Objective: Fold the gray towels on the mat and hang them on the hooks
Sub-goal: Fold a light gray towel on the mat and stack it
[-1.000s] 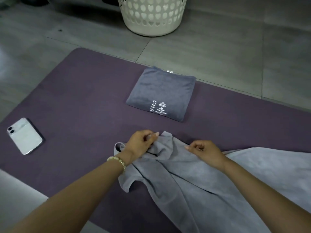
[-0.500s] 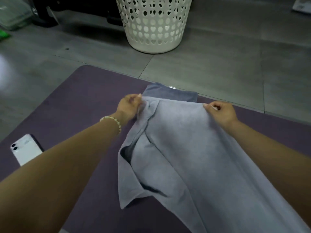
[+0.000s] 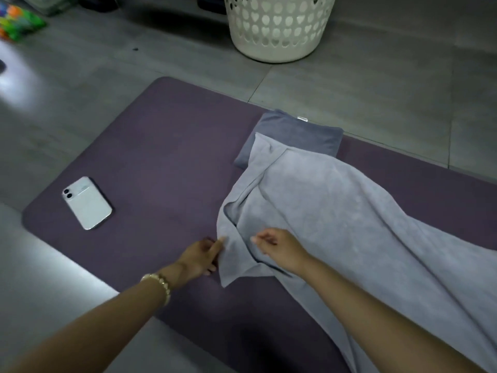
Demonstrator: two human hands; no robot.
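Closest in, both forearms come up from the bottom edge, with a beaded bracelet (image 3: 158,282) on the left wrist. The left hand (image 3: 204,254) sits on the purple mat (image 3: 166,157) with its fingertips (image 3: 222,239) right at the near left edge of the loose gray towel (image 3: 336,211). Honestly I can't tell if it's pinching the hem or only touching it. The right hand (image 3: 279,249) is just beside it at 3 o'clock, on the cloth with its fingers curled in. I can't tell whether there's any fabric between them either. The towel is rumpled, with its near left corner flopped in a point toward 6 o'clock and a fold running along its left side. The rest spreads off to 4 o'clock and out of the frame. At 10 o'clock from the hands, well apart from the towel, a white phone (image 3: 87,203) lies camera side up on the mat. Further out toward 12 o'clock, the loose towel's far end is draped over a darker gray folded towel (image 3: 301,133) at the mat's far edge. Past that it's gray tiled floor (image 3: 376,90). A cream laundry basket (image 3: 277,28) with heart-shaped holes stands on the floor at 12 o'clock. Something blurry and brightly coloured (image 3: 16,22) sits way out at 10 o'clock.
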